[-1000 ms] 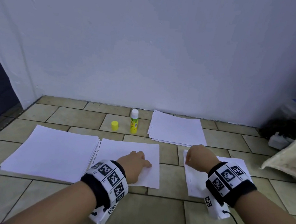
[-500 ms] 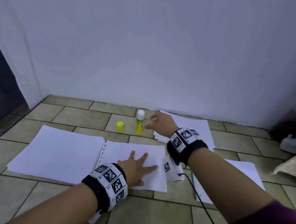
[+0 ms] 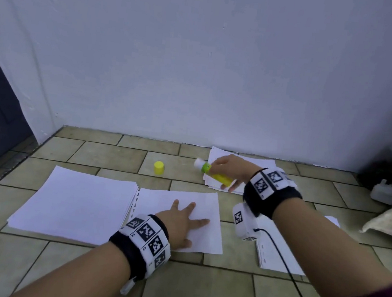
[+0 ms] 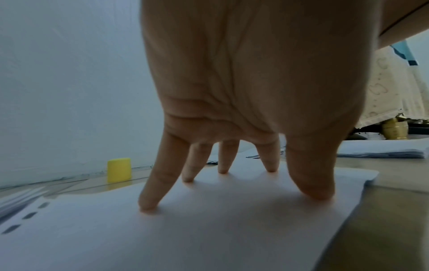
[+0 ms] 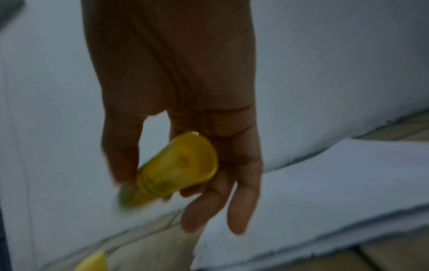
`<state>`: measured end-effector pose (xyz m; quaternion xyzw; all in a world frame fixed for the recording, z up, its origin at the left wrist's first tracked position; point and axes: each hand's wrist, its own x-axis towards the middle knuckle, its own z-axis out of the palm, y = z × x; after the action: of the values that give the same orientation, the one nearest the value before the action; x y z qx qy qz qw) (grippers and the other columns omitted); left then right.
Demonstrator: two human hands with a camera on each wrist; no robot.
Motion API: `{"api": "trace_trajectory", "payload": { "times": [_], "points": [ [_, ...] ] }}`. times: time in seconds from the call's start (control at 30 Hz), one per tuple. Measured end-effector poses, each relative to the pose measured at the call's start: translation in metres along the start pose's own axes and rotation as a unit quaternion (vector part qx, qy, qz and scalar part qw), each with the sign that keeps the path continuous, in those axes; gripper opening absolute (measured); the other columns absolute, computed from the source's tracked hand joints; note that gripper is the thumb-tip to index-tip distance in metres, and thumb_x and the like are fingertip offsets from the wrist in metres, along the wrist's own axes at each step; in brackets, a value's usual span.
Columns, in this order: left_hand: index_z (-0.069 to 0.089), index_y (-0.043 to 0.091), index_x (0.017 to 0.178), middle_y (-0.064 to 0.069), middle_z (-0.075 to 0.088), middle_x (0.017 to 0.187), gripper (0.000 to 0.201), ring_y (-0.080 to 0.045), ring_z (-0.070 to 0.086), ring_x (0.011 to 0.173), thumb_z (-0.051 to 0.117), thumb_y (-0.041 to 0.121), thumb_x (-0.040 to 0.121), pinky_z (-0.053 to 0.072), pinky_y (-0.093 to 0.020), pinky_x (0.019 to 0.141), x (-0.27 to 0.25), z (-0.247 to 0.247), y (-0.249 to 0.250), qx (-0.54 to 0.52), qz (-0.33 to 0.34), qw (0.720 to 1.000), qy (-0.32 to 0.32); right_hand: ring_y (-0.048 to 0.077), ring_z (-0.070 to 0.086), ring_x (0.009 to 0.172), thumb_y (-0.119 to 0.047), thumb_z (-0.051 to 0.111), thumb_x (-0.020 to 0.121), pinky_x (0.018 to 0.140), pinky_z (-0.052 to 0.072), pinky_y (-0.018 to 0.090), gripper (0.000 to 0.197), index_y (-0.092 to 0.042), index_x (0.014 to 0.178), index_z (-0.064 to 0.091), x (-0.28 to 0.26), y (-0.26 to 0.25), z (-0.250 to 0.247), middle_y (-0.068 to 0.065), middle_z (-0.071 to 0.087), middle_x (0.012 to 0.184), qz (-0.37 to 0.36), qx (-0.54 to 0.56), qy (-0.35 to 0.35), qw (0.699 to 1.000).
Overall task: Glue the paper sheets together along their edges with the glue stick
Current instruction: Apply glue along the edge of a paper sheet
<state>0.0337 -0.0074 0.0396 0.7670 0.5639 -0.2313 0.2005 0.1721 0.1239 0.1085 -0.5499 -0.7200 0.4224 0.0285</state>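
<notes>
- Head view gave me the layout: my left hand point(image 3: 182, 221) lay flat, fingers spread, pressing on a single sheet point(image 3: 204, 201) on the tiled floor point(image 3: 108, 154) at about 6 o'clock from the wall.
- My right hand point(image 3: 230, 169) was at about 1 o'clock from that sheet, thumb and fingers curled round the glue stick point(image 3: 214, 173), which was lifted off the floor and tilted, white tip toward 9 o'clock.
- Its yellow cap point(image 3: 159, 167) stood apart on a tile at 9 o'clock from the stick, so I judged the stick ready to use.
- A thick stack of paper point(image 3: 74, 206) lay at 9 o'clock from the pressed sheet, just beside it; another stack point(image 3: 218, 154) sat by the wall under my right hand, and more sheets point(image 3: 275, 259) lay at 3 o'clock under my right forearm.
- Progress, as I judged it: picking up the stick was done and one sheet was held steady. I saw no glue on that sheet's edge and no second sheet laid on it, so the spreading, the joining and the pressing down all seemed left to do.
- Left wrist view confirmed the fingertips point(image 4: 148, 205) touching the paper with the palm raised.
- Hard to make out: the right wrist view was blurred, showing only the stick's yellow base point(image 5: 183, 161) clearly. I could not tell how far the glue was wound out, nor whether any stack was already glued. The dark clutter point(image 3: 388, 176) at far right was too dim to name.
</notes>
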Motion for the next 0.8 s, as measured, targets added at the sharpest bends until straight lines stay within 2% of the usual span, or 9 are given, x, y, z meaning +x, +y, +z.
{"api": "trace_trajectory", "payload": {
  "times": [0.07, 0.13, 0.2, 0.3, 0.37, 0.43, 0.53, 0.63, 0.8],
  "points": [
    [0.001, 0.043, 0.151, -0.006, -0.005, 0.16, 0.068, -0.043, 0.006, 0.142, 0.043, 0.045, 0.098, 0.034, -0.05, 0.108, 0.001, -0.003, 0.002, 0.015, 0.003, 1.0, 0.014, 0.013, 0.061, 0.066, -0.027, 0.076, 0.079, 0.062, 0.055, 0.024, 0.029, -0.022, 0.106, 0.069, -0.018, 0.003, -0.016, -0.003, 0.064, 0.089, 0.009, -0.052, -0.018, 0.998],
    [0.008, 0.041, 0.151, -0.009, 0.01, 0.154, 0.07, -0.039, 0.02, 0.134, 0.048, 0.049, 0.094, 0.041, -0.046, 0.1, 0.003, -0.004, 0.004, 0.022, 0.004, 0.999, 0.042, 0.011, 0.058, 0.06, -0.018, 0.084, 0.069, 0.054, 0.052, 0.019, 0.033, -0.019, 0.099, 0.07, -0.027, 0.004, -0.021, 0.003, 0.065, 0.081, -0.004, -0.074, 0.036, 0.997],
    [0.017, 0.031, 0.15, -0.007, 0.02, 0.148, 0.074, -0.035, 0.025, 0.13, 0.054, 0.052, 0.09, 0.045, -0.044, 0.094, 0.003, -0.007, 0.004, 0.007, -0.006, 0.998, 0.065, 0.012, 0.057, 0.055, -0.011, 0.086, 0.065, 0.048, 0.051, 0.019, 0.036, -0.013, 0.094, 0.064, -0.031, 0.007, -0.018, 0.006, 0.063, 0.081, -0.023, -0.063, 0.105, 0.992],
    [0.031, 0.013, 0.139, -0.004, 0.032, 0.142, 0.077, -0.03, 0.032, 0.124, 0.061, 0.057, 0.083, 0.046, -0.042, 0.087, 0.002, -0.009, 0.003, -0.018, -0.025, 0.995, 0.094, 0.013, 0.055, 0.06, -0.004, 0.081, 0.069, 0.045, 0.046, 0.02, 0.037, -0.013, 0.093, 0.055, -0.032, 0.016, -0.007, 0.007, 0.057, 0.094, -0.051, -0.04, 0.151, 0.986],
    [0.033, 0.01, 0.136, -0.003, 0.033, 0.141, 0.078, -0.029, 0.033, 0.123, 0.059, 0.06, 0.082, 0.045, -0.041, 0.086, 0.002, -0.009, 0.003, -0.021, -0.031, 0.994, 0.101, 0.017, 0.055, 0.067, -0.003, 0.076, 0.074, 0.05, 0.048, 0.023, 0.031, -0.015, 0.093, 0.056, -0.032, 0.019, 0.002, 0.01, 0.057, 0.099, -0.075, -0.031, 0.166, 0.983],
    [0.034, 0.01, 0.136, -0.003, 0.031, 0.142, 0.078, -0.029, 0.033, 0.122, 0.058, 0.061, 0.083, 0.045, -0.04, 0.085, 0.001, -0.008, 0.004, -0.021, -0.036, 0.994, 0.104, 0.018, 0.053, 0.072, -0.003, 0.073, 0.077, 0.06, 0.049, 0.027, 0.027, -0.015, 0.096, 0.058, -0.031, 0.021, 0.014, 0.008, 0.057, 0.096, -0.097, -0.054, 0.176, 0.978],
    [0.034, 0.01, 0.135, -0.002, 0.031, 0.142, 0.077, -0.03, 0.033, 0.121, 0.057, 0.061, 0.083, 0.045, -0.04, 0.084, 0.001, -0.007, 0.005, -0.018, -0.04, 0.993, 0.109, 0.02, 0.052, 0.079, -0.004, 0.068, 0.081, 0.065, 0.044, 0.027, 0.025, -0.012, 0.103, 0.06, -0.027, 0.02, 0.031, 0.007, 0.056, 0.092, -0.108, -0.103, 0.179, 0.973],
    [0.033, 0.01, 0.137, -0.002, 0.029, 0.144, 0.078, -0.03, 0.033, 0.122, 0.056, 0.062, 0.084, 0.045, -0.041, 0.085, 0.0, -0.007, 0.005, -0.012, -0.04, 0.993, 0.112, 0.026, 0.056, 0.091, -0.004, 0.063, 0.083, 0.072, 0.046, 0.031, 0.024, -0.012, 0.105, 0.059, -0.026, 0.016, 0.036, 0.011, 0.063, 0.099, -0.114, -0.152, 0.177, 0.966],
    [0.031, 0.011, 0.14, 0.0, 0.029, 0.145, 0.079, -0.029, 0.033, 0.123, 0.056, 0.061, 0.084, 0.046, -0.042, 0.089, -0.001, -0.005, 0.004, -0.022, -0.04, 0.992, 0.121, 0.023, 0.055, 0.095, -0.007, 0.06, 0.087, 0.067, 0.039, 0.025, 0.025, -0.014, 0.11, 0.06, -0.043, 0.01, 0.036, 0.011, 0.059, 0.108, -0.116, -0.221, 0.129, 0.96]
  ]
}}
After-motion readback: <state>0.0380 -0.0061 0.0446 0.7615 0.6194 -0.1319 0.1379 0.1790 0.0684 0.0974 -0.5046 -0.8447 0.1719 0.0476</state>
